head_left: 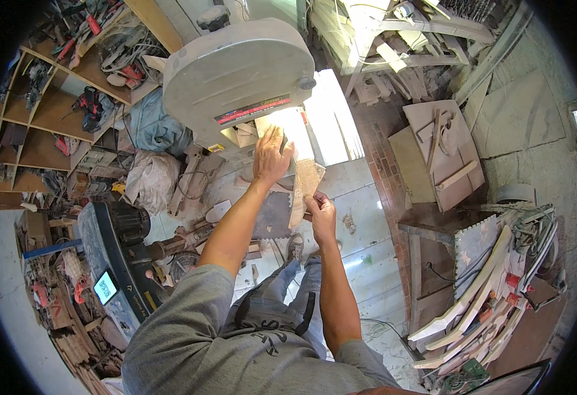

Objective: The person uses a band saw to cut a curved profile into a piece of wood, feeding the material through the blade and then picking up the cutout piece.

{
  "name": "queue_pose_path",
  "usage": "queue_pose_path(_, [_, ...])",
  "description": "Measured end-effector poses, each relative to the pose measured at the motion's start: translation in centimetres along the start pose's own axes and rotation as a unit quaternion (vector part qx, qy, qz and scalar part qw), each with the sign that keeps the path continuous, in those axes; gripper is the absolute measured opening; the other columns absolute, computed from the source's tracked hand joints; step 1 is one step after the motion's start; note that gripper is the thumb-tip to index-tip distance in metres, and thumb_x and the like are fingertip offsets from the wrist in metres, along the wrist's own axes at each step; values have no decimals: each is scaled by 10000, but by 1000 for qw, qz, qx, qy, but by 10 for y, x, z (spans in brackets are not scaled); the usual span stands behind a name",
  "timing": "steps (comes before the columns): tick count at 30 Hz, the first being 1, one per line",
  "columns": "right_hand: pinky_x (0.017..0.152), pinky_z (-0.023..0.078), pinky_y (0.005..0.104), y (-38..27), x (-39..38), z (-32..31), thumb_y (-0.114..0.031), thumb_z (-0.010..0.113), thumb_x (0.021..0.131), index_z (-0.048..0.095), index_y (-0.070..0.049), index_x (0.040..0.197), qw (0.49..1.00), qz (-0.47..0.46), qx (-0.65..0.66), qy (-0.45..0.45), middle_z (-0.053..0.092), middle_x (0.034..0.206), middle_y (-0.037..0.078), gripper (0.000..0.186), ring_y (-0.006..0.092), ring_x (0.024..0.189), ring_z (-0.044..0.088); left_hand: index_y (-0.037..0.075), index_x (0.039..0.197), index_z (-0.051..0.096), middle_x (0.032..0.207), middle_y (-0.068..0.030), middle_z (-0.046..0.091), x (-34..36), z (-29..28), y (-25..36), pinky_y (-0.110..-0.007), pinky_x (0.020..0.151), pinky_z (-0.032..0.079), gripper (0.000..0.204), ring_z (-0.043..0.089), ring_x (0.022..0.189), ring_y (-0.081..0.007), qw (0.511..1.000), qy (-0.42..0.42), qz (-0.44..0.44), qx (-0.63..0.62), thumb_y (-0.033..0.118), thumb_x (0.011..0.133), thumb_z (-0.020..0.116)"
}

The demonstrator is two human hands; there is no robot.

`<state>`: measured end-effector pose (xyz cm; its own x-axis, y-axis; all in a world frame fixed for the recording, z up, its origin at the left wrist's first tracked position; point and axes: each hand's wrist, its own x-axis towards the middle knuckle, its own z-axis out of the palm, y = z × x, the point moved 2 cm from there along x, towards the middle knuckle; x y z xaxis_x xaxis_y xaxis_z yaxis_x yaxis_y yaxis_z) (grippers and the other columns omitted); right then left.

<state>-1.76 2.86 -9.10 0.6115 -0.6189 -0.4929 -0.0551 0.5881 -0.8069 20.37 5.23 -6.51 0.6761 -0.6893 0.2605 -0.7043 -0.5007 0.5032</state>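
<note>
Grey cloth of a shirt (189, 336) lies nearest us, two bare forearms (226, 234) reaching forward from it. The right hand (322, 214) pinches a board (309, 175) at its right edge near the close end, thumb against fingers. Farther forward, the left hand (273, 156) is palm down, fingers stretched out, thumb apart; glare keeps us from telling what its fingertips touch.

The board lies just right of the left hand, its far end lost in bright light beside the bandsaw (236, 72). We judge it light, stiff and dry, gritty rather than slippery, and perhaps apt to splinter at its narrow tip; it is best held by the long edges, at the close end.

Further out, we find shelves (41, 155) with a drill (89, 108) at upper left, a second machine (101, 240) with a lit screen (105, 288) at lower left, and, on the right, a box (410, 161) topped with offcuts (456, 176), and curved pieces (443, 321) of pale wood below it.
</note>
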Motion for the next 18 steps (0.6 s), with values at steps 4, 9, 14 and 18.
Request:
queue_pose_path(4, [717,580,281,1,1,3,-246,717,974,608,13,1232,1000,0,-2,-4,719,1044,56,381,119,824,698,-116,1395,561,1460,-278,552,-1,-3,-3,-465,1186,326,639,455,1437,-359,1000,7,-4,-8,376,987,567])
queue_pose_path(9, [720,580,291,1,2,2,-247,717,970,609,19,1234,1000,0,3,-2,725,1043,76,391,127,845,694,-114,1389,568,1455,-280,555,0,-1,-1,-464,1182,333,633,464,1429,-363,1000,10,4,-9,371,982,572])
queue_pose_path(14, [726,587,297,-1,3,3,-250,713,978,597,25,1242,1000,1,1,-3,715,1050,73,399,136,836,705,-113,1389,567,1454,-281,556,-1,-1,-1,-464,1182,334,631,466,1426,-368,1000,13,1,-8,366,979,574])
queue_pose_path(18, [726,588,301,-2,3,4,-253,714,977,589,31,1248,1000,0,-1,-4,713,1058,80,412,142,840,707,-114,1389,567,1454,-284,555,-1,-2,-1,-466,1183,332,633,465,1425,-371,1000,15,-2,-11,367,979,572])
